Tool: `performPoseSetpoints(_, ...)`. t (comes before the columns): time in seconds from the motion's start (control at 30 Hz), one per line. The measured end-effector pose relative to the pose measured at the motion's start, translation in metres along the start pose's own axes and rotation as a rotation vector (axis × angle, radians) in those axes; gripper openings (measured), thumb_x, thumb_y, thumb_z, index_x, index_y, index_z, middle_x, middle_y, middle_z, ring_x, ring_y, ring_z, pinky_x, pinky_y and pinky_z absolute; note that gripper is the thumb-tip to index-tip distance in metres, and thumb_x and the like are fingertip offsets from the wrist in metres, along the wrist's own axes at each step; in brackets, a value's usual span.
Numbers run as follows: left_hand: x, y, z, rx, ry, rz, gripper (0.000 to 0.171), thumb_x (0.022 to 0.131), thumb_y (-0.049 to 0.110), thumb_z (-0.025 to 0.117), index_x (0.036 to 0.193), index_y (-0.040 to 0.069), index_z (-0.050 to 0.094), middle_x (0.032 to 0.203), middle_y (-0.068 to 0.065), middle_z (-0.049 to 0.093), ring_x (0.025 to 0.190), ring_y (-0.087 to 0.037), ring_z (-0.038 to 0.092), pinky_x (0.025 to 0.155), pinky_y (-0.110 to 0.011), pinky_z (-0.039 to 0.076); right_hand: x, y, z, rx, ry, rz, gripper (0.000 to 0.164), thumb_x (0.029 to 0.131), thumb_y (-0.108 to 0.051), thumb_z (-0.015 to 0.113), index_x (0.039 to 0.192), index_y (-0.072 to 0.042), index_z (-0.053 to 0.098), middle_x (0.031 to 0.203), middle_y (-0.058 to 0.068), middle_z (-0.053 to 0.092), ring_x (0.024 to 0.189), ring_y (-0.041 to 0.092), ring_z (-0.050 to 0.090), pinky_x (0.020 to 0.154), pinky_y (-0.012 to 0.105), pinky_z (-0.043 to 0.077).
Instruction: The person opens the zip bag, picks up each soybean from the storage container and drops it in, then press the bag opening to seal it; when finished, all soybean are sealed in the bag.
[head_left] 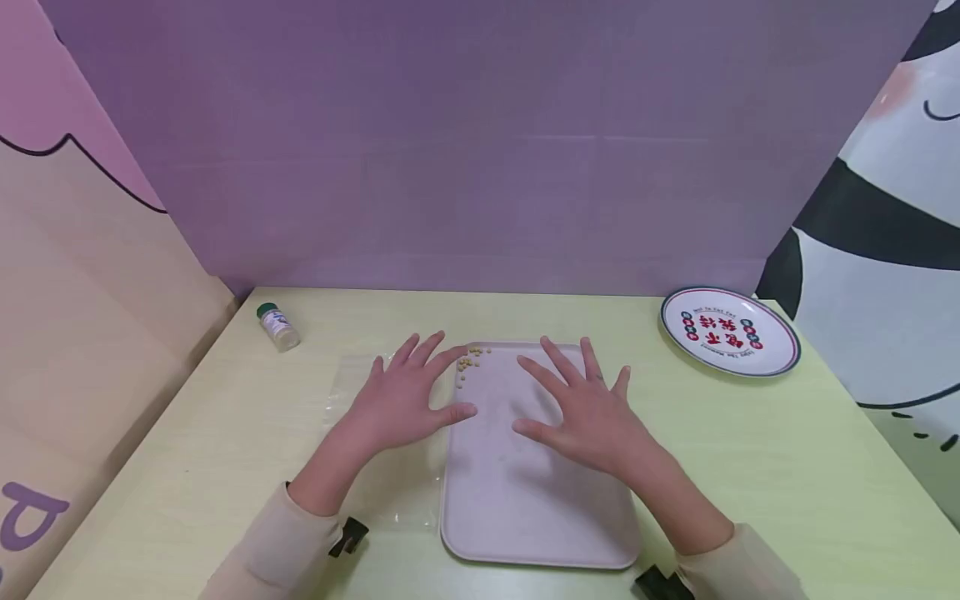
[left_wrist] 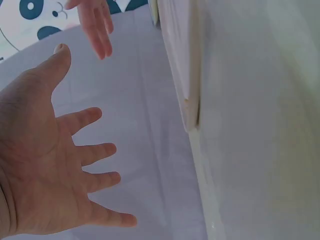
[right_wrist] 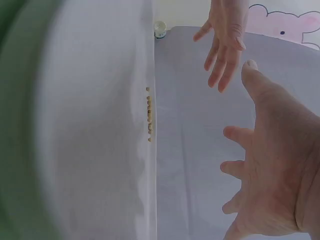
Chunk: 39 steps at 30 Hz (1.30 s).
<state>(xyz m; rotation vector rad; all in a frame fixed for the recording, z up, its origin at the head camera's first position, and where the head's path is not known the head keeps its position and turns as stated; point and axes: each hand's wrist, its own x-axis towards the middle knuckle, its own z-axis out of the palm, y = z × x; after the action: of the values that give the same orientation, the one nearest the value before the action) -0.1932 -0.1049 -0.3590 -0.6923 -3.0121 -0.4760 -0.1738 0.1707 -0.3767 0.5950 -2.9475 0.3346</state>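
Both hands hung raised above the table [head_left: 187,467], palms partly toward each other and fingers spread wide, so each grip stood apart. The left hand [head_left: 397,408] was over the left edge of a pale, round-cornered tray [head_left: 510,525], with its thumb reaching across the rim in the head view. The right hand [head_left: 588,417] hovered above the right half of the tray, and shadows fell on the surface below.

Small yellow bean-like pieces [head_left: 466,364] lay scattered in the tray's far left corner (from the right wrist they looked almost like a single row). A clear plastic sheet or bag [head_left: 397,500] lay beside the tray on the left, partly under the left arm. Farther left, near the table's back corner, was a small green-capped bottle [head_left: 279,327] with a label. An oval white plate [head_left: 776,346] with red characters and a dark rim sat at the far right, well apart from the tray.
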Motion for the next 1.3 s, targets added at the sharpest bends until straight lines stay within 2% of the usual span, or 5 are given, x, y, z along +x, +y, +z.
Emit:
performPoseSetpoints(0.43, 0.009, -0.028, -0.001, -0.069, 0.012, -0.062, 0.079, 0.091, 0.068, 0.059, 0.156, 0.028, 0.041, 0.164, -0.009, 0.029, 0.15, -0.038, 0.024, 0.106, -0.075, 0.026, 0.021, 0.002, 0.011, 0.043, -0.049, -0.039, 0.077, 0.092, -0.072, 0.054, 0.157, -0.033, 0.04, 0.166, 0.004, 0.025, 0.149, 0.052, 0.012, 0.096, 0.088, 0.013)
performPoseSetpoints(0.7, 0.011, -0.045, -0.001, -0.088, 0.051, -0.058, 0.077, 0.093, 0.063, 0.06, 0.155, 0.022, 0.043, 0.161, -0.013, 0.033, 0.147, -0.038, 0.031, 0.102, -0.072, 0.035, 0.03, 0.007, 0.005, 0.121, -0.088, -0.051, 0.076, 0.094, -0.07, 0.052, 0.158, -0.032, 0.036, 0.167, 0.005, 0.022, 0.149, 0.051, 0.012, 0.098, 0.087, 0.01)
performPoseSetpoints(0.93, 0.01, -0.054, -0.003, -0.127, 0.036, -0.092, 0.076, 0.094, 0.061, 0.06, 0.155, 0.021, 0.042, 0.162, -0.014, 0.032, 0.147, -0.038, 0.029, 0.104, -0.073, 0.032, 0.043, 0.004, 0.002, 0.196, -0.109, -0.074, 0.073, 0.095, -0.067, 0.052, 0.157, -0.031, 0.038, 0.166, 0.007, 0.025, 0.15, 0.048, 0.014, 0.102, 0.084, 0.015)
performPoseSetpoints(1.13, 0.01, -0.059, -0.005, -0.164, 0.032, -0.101, 0.075, 0.095, 0.06, 0.059, 0.156, 0.02, 0.042, 0.162, -0.013, 0.031, 0.148, -0.038, 0.028, 0.106, -0.071, 0.032, 0.059, -0.001, 0.011, 0.271, -0.13, -0.133, 0.071, 0.097, -0.064, 0.053, 0.156, -0.026, 0.04, 0.164, 0.011, 0.029, 0.149, 0.045, 0.02, 0.112, 0.069, 0.023)
performPoseSetpoints(1.3, 0.01, -0.064, -0.005, -0.177, 0.026, -0.104, 0.075, 0.096, 0.06, 0.059, 0.156, 0.019, 0.041, 0.163, -0.014, 0.03, 0.148, -0.039, 0.026, 0.108, -0.068, 0.032, 0.071, -0.006, 0.017, 0.407, -0.141, -0.163, 0.069, 0.098, -0.057, 0.056, 0.154, -0.019, 0.043, 0.159, 0.009, 0.038, 0.148, 0.034, 0.029, 0.117, 0.056, 0.026)
